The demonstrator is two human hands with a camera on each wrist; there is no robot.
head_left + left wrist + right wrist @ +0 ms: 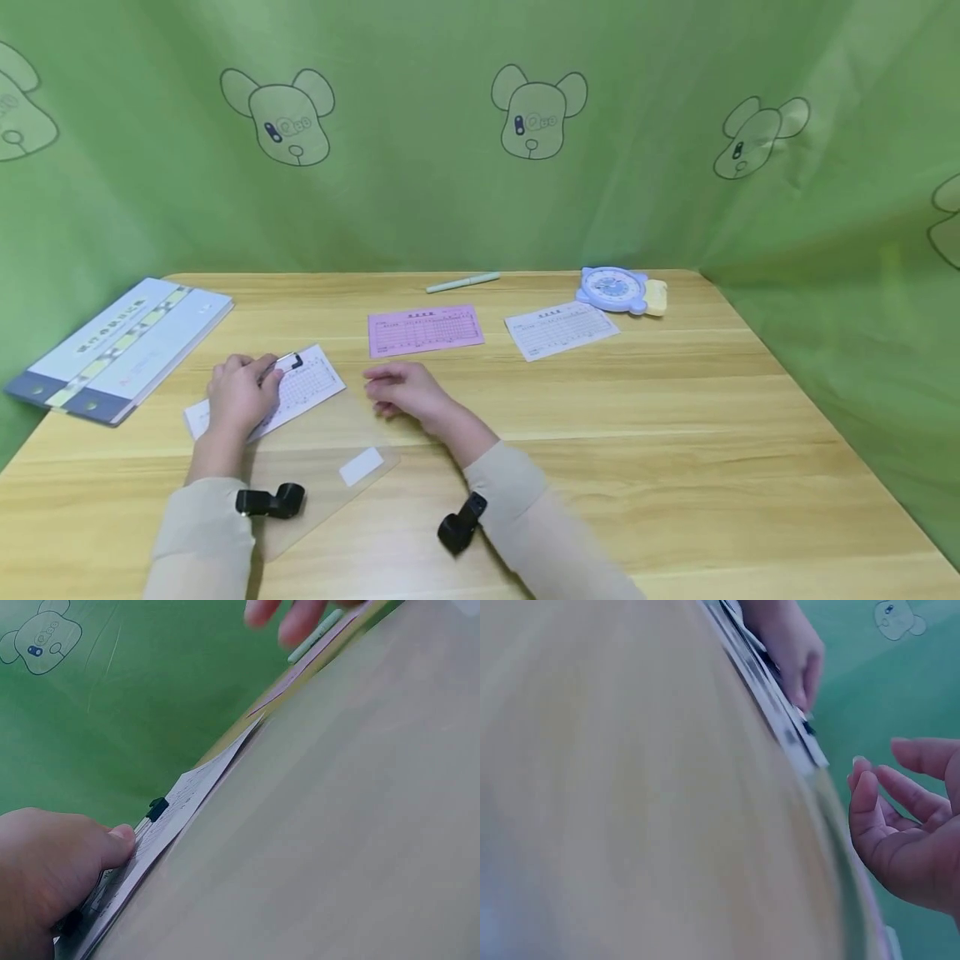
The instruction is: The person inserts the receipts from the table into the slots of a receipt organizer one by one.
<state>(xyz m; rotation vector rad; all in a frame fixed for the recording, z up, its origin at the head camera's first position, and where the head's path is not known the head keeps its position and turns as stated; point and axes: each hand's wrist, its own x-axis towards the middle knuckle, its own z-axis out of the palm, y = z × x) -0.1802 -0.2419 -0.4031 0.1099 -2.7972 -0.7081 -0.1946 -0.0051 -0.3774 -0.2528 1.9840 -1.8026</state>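
A see-through clipboard (315, 483) lies at the left front of the table, a white label (362, 466) near its lower edge. Across its top sits a white printed form (311, 386), under a metal clip with black ends (157, 808). My left hand (242, 396) grips that clip, thumb along the metal bar, and covers part of the form. To its right my right hand (405, 389) hovers above the wood with fingers loosely bent and nothing in them. In the right wrist view the right hand's fingers (911, 799) curl apart from the thumb.
A pink form (426, 331) and another white form (561, 330) lie farther back. Behind them are a pale green pen (462, 282) and a blue toy clock (613, 288) with a yellowish base. At far left rests a thick binder (123, 346). Green curtains (420, 208) enclose the table.
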